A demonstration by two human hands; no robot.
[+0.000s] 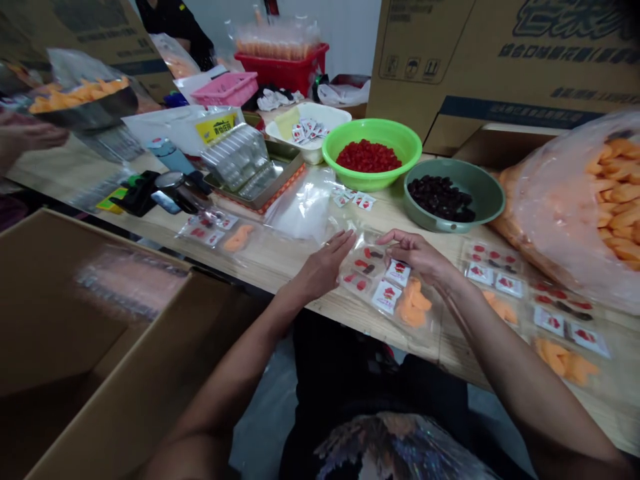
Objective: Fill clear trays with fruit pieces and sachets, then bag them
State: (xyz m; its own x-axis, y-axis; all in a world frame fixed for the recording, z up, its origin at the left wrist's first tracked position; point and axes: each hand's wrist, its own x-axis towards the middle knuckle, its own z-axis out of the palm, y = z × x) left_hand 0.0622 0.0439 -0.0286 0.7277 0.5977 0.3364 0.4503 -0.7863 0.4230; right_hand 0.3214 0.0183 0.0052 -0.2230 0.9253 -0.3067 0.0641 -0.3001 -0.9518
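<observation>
A clear plastic tray (373,287) lies on the table in front of me, with orange chips, white packets (387,296) and small red and dark pieces in its compartments. My left hand (323,267) rests at the tray's left edge, its fingers stretched out flat together. Over the tray's upper right part is my right hand (417,255), its fingers curled and the index finger bent toward the thumb. Whatever it pinches, if anything, is hidden. Two more filled trays, a nearer one (565,327) and a farther one (493,273), lie to the right.
A green bowl (413,150) of red pieces and a grey-green bowl (493,200) of dark dried fruit stand behind. A big bag of orange chips (560,180) sits at right. An open carton (165,353) is lower left; another filled tray (215,233) lies left. A person's hand (40,131) shows far left.
</observation>
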